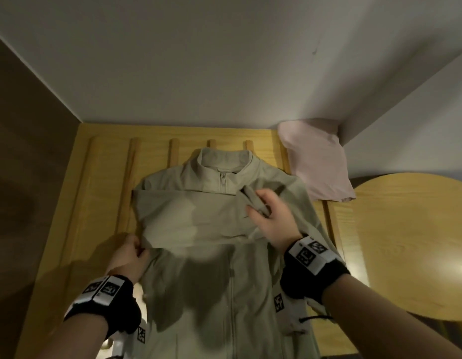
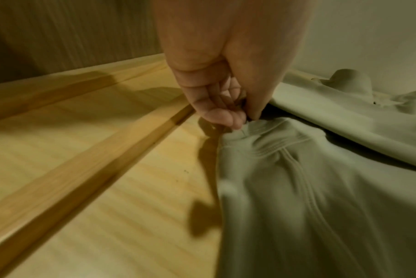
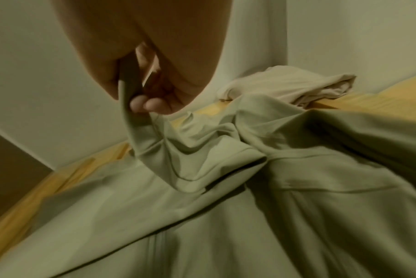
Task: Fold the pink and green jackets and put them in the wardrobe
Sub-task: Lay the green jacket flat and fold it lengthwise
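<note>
The green jacket [image 1: 224,268] lies front up on a slatted wooden surface [image 1: 100,193], collar toward the wall, zip closed. One sleeve [image 1: 188,218] is folded flat across the chest. My right hand [image 1: 266,216] pinches that sleeve's cuff [image 3: 128,112] and holds it lifted above the right chest. My left hand [image 1: 132,255] pinches the jacket's left edge [image 2: 245,129] at the fold, by the armpit seam. The pink jacket [image 1: 317,164] lies folded in the far right corner against the wall; in the right wrist view the pink jacket [image 3: 288,88] sits just past the green shoulder.
White walls [image 1: 198,60] close the back and the right corner. A dark panel [image 1: 22,151] stands on the left. A round wooden table top [image 1: 416,242] sits to the right. Bare slats [image 2: 83,169] show left of the jacket.
</note>
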Tool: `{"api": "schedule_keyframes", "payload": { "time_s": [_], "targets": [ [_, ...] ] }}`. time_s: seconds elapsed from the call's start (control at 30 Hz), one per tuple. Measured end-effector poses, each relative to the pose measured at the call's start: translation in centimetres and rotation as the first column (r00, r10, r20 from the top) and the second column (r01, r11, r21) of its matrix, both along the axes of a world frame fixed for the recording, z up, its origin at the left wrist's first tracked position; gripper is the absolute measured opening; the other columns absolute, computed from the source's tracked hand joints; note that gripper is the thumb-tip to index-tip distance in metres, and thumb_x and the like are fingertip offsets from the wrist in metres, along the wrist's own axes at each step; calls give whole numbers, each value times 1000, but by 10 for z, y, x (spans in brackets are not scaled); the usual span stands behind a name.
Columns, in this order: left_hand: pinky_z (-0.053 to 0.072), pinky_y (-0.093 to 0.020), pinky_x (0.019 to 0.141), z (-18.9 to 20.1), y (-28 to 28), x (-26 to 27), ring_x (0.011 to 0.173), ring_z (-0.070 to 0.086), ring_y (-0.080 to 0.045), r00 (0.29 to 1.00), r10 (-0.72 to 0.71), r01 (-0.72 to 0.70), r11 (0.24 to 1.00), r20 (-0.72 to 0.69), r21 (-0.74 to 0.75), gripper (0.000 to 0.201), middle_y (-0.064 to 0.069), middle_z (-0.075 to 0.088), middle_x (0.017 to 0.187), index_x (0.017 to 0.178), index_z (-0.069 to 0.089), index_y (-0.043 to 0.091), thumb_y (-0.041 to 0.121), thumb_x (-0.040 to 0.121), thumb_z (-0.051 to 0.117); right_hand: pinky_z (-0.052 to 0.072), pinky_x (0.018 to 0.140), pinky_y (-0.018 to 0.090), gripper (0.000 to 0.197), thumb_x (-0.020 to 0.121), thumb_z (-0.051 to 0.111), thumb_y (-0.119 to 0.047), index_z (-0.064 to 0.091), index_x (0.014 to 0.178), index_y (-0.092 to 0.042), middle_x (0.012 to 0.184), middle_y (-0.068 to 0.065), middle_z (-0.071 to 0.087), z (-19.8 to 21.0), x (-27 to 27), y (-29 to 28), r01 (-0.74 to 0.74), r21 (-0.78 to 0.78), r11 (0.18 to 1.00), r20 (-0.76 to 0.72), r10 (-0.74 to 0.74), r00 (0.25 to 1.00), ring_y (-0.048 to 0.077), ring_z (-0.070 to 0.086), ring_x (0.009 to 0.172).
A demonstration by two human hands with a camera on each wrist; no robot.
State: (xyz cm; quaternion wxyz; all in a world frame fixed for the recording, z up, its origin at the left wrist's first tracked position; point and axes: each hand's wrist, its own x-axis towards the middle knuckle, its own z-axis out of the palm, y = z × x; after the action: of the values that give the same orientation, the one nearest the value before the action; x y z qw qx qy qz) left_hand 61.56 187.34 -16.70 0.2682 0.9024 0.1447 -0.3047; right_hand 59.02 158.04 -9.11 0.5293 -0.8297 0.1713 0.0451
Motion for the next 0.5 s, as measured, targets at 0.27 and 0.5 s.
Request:
{"api": "schedule_keyframes", "payload": {
  "time_s": [0.27,0.5],
  "targets": [
    [32,-32,54,3,0,-1,59,48,-21,999,13,-11,999,35,-47,33,-4,50,63,75,38,17,26,81,69,44,92,25,44,88,61,-30,50,131,-26,107,-7,57,-38,-19,6,-246,76,966,-331,258,908,12,56,99],
    [38,-22,63,12,-37,-13,74,61,-18,954,-193,228,964,228,-138,20,11,58,76,102,52,17,21,85,63,47,73,26,11,86,60,-18,59,93,-26,88,-3,61,-58,-47,-55,44,-209,977,-395,-125,910,17,59,84]
  ]
}}
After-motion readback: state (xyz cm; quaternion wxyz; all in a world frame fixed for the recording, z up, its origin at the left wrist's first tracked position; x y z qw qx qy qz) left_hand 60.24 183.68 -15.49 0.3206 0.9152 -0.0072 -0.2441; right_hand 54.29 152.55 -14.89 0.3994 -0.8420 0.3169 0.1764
